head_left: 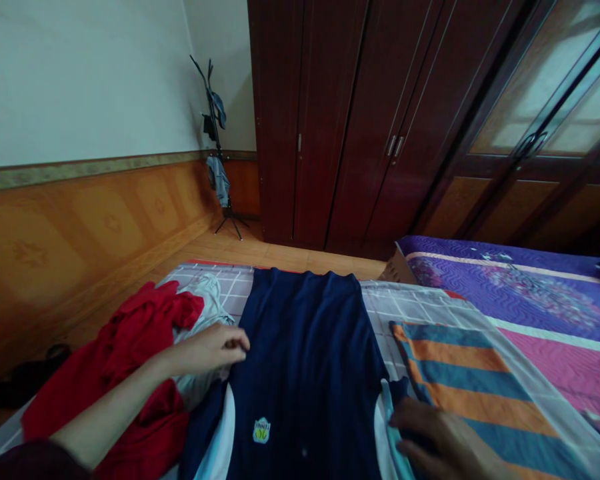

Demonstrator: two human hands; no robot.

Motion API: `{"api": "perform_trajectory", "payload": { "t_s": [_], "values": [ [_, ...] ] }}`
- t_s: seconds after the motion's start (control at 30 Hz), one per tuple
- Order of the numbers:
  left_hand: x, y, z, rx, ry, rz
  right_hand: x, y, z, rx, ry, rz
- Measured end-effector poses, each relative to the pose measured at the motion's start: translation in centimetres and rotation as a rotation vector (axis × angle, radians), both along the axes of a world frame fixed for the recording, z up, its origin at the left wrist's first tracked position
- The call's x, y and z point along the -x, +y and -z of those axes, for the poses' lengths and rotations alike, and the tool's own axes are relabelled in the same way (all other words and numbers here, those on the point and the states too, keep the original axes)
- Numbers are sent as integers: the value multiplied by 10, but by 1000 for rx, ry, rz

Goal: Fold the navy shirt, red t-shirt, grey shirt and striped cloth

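A navy shirt [310, 340] with white and light-blue side panels and a small badge lies spread out, its hem toward the far edge. My left hand [215, 347] is over the shirt's left edge, fingers loosely curled with a gap to the thumb and no cloth visible in them. At the shirt's right sleeve, my right hand [440, 437] is slightly blurred; its fingers close around the bunched sleeve cloth. Left of the shirt, a crumpled red garment [130, 347] lies partly under my left forearm, beside a crumpled pale grey garment [207, 297].
An orange-and-teal striped garment [480, 380] lies flat at the right on the grey checked cover [405, 300]. Beyond it is a bed with a purple and pink spread [520, 280]. A dark red wardrobe [330, 133] and a coat stand [217, 140] stand at the back.
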State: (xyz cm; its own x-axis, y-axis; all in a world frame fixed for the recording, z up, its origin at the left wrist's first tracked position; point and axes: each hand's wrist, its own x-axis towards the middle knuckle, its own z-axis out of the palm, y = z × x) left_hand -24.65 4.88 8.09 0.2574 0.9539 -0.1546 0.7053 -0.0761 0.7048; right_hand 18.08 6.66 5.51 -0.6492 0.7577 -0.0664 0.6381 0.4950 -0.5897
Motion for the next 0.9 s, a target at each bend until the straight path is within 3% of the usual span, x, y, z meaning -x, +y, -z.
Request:
{"api": "perform_trajectory", "payload": {
  "t_s": [0.07,0.13,0.2,0.27,0.4,0.57,0.73,0.9],
  "values": [
    [10,58,12,-89,-19,-268,12,39,-8,-32,-17,110],
    [19,108,29,-136,-5,-406,24,83,-7,-69,-40,198],
    [25,146,47,-155,29,-529,34,125,3,-71,-71,295],
    [27,169,64,-150,74,-644,42,163,16,-73,-93,372],
    [30,187,89,-134,142,-821,56,221,38,-76,-118,545],
    [33,198,107,-218,74,-879,74,264,53,-88,-120,742],
    [39,210,117,-325,-231,-820,83,267,65,-152,-57,846],
    [34,209,111,-286,-509,-742,89,257,77,-223,124,663]
  ]
}}
